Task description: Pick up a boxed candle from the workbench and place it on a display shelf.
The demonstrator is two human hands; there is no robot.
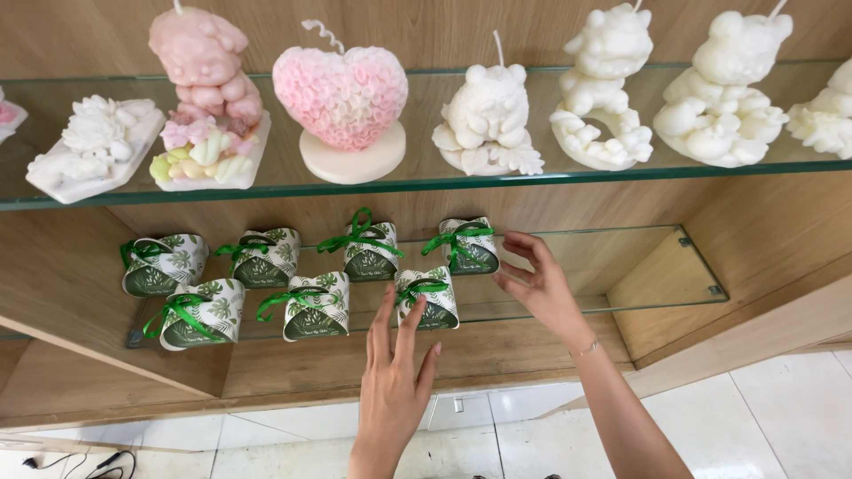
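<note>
Green ribbons tie seven small leaf-print boxes set in two rows on the lower glass shelf, four far and three near. The left hand reaches up from below with fingers spread and straight, its fingertips touching the near-right box; it grips nothing. The right hand comes in from the right, fingers loosely spread and curled, just beside the far-right box; whether a fingertip touches it cannot be told. A thin bracelet circles the right wrist.

Left of these two boxes, the other five sit untouched, from the far-left box to the middle ones.

On the upper glass shelf stand candles: a pink heart on a round base, a pink bear, three white bears to the right, and a white flat piece at the left. Pale floor tiles show below the wooden cabinet.
</note>
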